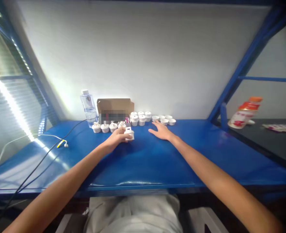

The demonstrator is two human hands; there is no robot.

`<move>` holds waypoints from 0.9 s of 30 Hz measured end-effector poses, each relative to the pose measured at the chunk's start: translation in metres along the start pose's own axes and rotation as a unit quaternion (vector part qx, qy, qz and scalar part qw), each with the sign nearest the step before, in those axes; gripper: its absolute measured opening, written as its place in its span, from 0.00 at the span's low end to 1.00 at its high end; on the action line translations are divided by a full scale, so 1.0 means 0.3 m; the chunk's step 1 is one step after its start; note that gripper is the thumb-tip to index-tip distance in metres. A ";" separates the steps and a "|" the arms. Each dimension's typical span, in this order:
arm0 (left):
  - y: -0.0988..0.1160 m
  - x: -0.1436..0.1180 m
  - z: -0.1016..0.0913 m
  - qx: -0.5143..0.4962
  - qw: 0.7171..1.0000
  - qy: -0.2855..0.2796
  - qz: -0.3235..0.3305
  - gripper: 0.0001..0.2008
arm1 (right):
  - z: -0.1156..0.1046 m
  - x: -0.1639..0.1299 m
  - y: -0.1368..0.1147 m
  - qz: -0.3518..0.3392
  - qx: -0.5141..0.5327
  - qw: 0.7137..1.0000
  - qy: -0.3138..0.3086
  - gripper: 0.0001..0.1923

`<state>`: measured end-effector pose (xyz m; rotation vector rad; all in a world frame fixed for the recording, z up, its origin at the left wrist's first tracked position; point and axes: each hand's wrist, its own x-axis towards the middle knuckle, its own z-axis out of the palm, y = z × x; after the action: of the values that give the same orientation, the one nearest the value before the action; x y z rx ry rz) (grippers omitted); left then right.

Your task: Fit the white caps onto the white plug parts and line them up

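Note:
My left hand (117, 137) grips a small white plastic part (129, 133) resting on the blue table (157, 161), just in front of a row of white round parts (108, 127). My right hand (160, 130) lies flat and open on the table, fingers pointing toward several shallow white caps (164, 120). A stacked group of white round parts (141, 118) stands between the two rows, in front of a brown cardboard box (115, 108).
A clear water bottle (89, 108) stands left of the box by the white wall. Black and white cables (48, 145) trail over the table's left side. A blue frame post (245, 64) rises at right; beyond it an orange-capped bottle (245, 112) on a dark shelf.

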<state>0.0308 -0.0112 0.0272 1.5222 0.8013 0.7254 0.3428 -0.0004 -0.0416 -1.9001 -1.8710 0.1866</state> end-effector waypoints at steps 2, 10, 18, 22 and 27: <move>-0.011 -0.001 -0.003 0.088 0.996 0.024 0.025 0.19 | 0.001 -0.002 0.002 0.002 0.001 1.000 -0.005 0.39; -0.047 0.013 -0.031 0.305 0.927 0.078 0.204 0.15 | -0.027 0.050 -0.040 -0.083 -0.002 0.992 0.094 0.32; -0.058 0.125 -0.010 0.538 0.791 0.130 0.262 0.15 | -0.079 0.185 -0.129 -0.087 -0.075 0.992 0.056 0.33; -0.066 0.163 0.005 0.575 0.760 0.128 0.274 0.19 | -0.084 0.143 -0.152 -0.072 -0.073 0.988 0.118 0.15; -0.059 0.150 0.028 0.542 0.781 0.145 0.274 0.24 | -0.085 0.010 -0.174 -0.063 -0.025 0.981 0.179 0.10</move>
<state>0.0617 0.0221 0.0086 2.8237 1.1024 1.0060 0.3059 -0.0050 0.0032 -1.7032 -1.7517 -0.2316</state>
